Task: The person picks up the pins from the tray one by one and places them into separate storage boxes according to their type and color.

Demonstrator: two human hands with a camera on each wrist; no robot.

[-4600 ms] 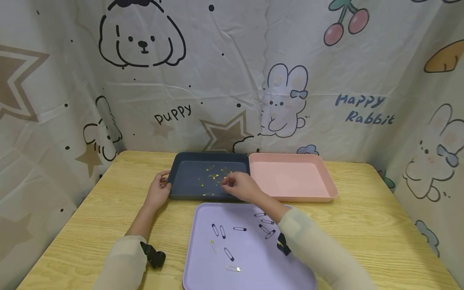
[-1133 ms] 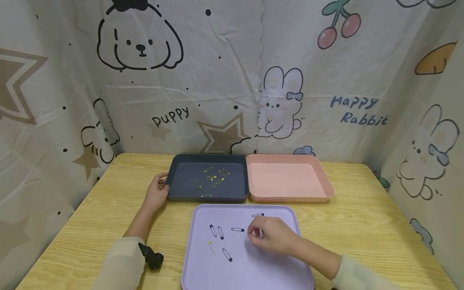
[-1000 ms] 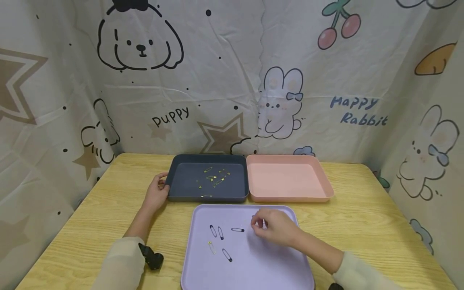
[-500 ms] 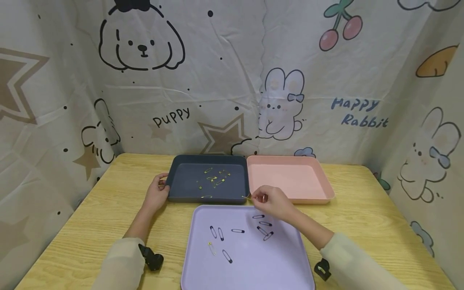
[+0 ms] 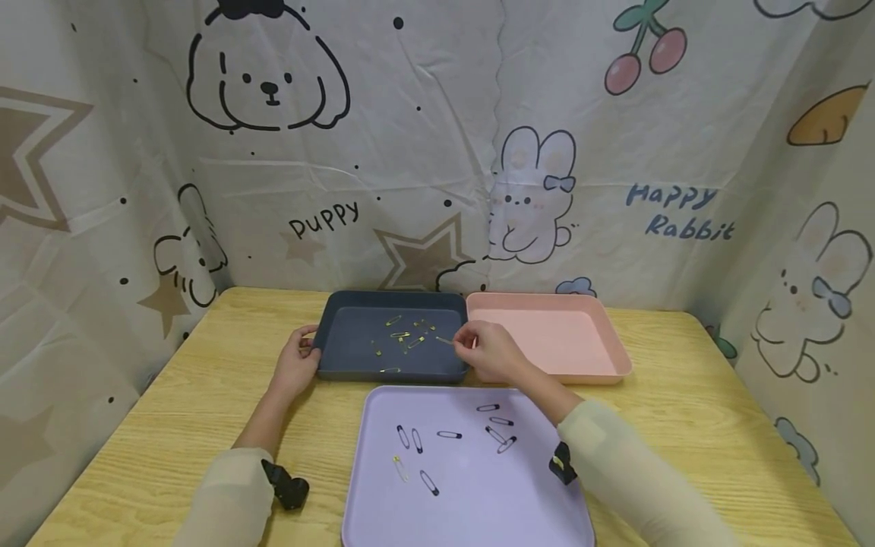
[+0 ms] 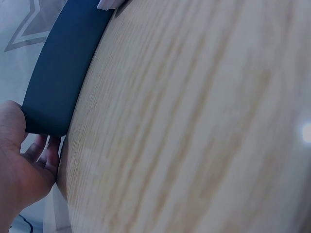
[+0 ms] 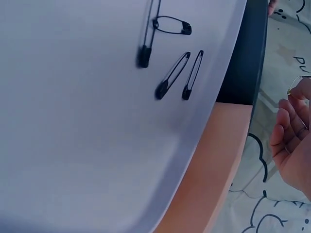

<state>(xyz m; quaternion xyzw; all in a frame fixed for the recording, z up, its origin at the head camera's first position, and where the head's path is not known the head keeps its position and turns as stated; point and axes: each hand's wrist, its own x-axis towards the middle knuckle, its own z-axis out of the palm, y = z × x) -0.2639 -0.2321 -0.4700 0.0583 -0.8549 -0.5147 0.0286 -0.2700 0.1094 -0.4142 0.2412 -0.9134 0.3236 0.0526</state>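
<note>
My right hand pinches a gold safety pin between thumb and fingertips, over the right side of the dark blue tray. Gold safety pins lie scattered inside that tray. At its left end my left hand holds the wall; in the left wrist view the thumb is against the corner and the fingers curl at the edge. On the lavender tray in front lie several black safety pins and one gold safety pin.
A pink tray stands right against the dark blue one, with nothing in it. All the trays rest on a wood-grain table. A printed cloth hangs behind and at both sides.
The gold safety pin near the front of the lavender tray was picked up; my right hand has carried it forward and left from there to above the dark blue tray. My left hand stays put.
</note>
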